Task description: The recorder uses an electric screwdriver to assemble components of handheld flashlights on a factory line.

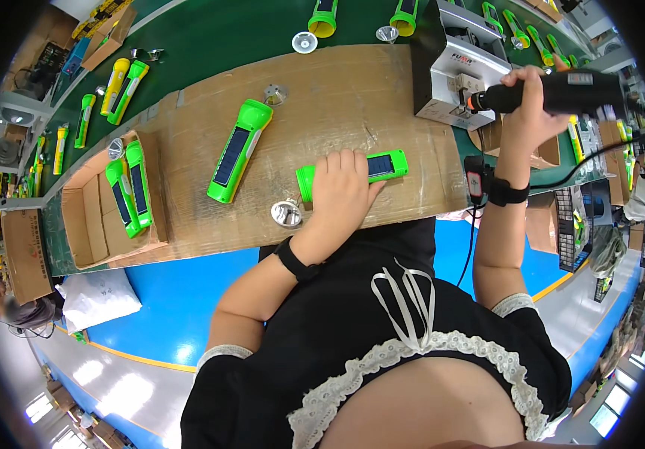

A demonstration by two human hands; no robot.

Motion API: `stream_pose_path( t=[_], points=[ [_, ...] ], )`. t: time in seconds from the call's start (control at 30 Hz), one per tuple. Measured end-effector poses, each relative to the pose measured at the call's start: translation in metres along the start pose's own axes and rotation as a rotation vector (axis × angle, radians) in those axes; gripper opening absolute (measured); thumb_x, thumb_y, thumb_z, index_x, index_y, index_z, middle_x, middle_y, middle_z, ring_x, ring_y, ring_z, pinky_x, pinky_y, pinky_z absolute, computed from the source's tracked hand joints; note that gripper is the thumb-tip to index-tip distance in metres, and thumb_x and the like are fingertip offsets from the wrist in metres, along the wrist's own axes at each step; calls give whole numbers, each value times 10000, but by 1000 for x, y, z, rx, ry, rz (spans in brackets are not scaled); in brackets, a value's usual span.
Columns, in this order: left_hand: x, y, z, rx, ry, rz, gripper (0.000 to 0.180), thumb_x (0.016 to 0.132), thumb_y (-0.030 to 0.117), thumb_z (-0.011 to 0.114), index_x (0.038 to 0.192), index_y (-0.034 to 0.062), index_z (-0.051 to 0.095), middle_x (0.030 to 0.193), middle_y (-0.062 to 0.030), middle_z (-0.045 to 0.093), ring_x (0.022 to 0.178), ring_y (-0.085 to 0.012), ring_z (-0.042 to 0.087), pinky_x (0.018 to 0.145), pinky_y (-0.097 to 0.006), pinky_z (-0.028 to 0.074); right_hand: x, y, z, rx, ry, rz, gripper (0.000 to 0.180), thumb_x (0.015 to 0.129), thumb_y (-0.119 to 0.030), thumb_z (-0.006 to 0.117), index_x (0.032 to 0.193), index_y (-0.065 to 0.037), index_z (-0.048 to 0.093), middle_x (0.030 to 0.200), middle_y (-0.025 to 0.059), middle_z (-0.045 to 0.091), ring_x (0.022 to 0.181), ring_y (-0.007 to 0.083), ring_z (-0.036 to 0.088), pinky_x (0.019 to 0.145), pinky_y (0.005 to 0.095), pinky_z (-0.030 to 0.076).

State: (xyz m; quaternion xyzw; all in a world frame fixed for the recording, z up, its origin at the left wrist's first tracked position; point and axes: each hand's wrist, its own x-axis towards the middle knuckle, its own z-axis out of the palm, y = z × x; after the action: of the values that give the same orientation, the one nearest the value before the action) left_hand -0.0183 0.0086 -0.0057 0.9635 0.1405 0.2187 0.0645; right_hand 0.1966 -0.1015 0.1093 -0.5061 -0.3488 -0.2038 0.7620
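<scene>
Pinning a green flashlight [379, 168] flat on the table [337, 97] under our left hand [343, 187], our right hand [524, 97] clamps the electric screwdriver [554, 93] raised aside; fastening looks not yet begun.

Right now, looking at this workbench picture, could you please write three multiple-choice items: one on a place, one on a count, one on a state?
1. Where does the left hand rest?
A. on a green flashlight on the cardboard sheet
B. inside the cardboard box
C. on the grey machine

2. How many green flashlights lie in the open cardboard box?
A. none
B. two
C. five

3. What is the right hand doing?
A. hanging open
B. gripping a black power tool
C. holding a reflector

Answers:
1 A, its palm covers the green flashlight.
2 B, two lie side by side.
3 B, its fingers wrap the black power tool.
</scene>
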Motion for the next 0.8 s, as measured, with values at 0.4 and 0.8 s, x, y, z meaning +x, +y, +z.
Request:
stream_pose_path(
  t=[0.4,0.8],
  points=[
    [2,0,3,-24,14,-4,463,689,411,699,913,31,558,804,-88,515,756,-250,515,662,-352,382,12,6,0,49,-16,27,386,780,45,561,1146,88,446,656,108,588,557,175,573,597,291,493],
    [0,0,0,-24,14,-8,439,692,414,692,869,41,542,795,-92,512,754,-250,513,673,-354,387,10,5,-5,-27,-13,58,378,812,54,548,1172,63,435,701,121,562,588,199,556,583,341,488]
  ],
)
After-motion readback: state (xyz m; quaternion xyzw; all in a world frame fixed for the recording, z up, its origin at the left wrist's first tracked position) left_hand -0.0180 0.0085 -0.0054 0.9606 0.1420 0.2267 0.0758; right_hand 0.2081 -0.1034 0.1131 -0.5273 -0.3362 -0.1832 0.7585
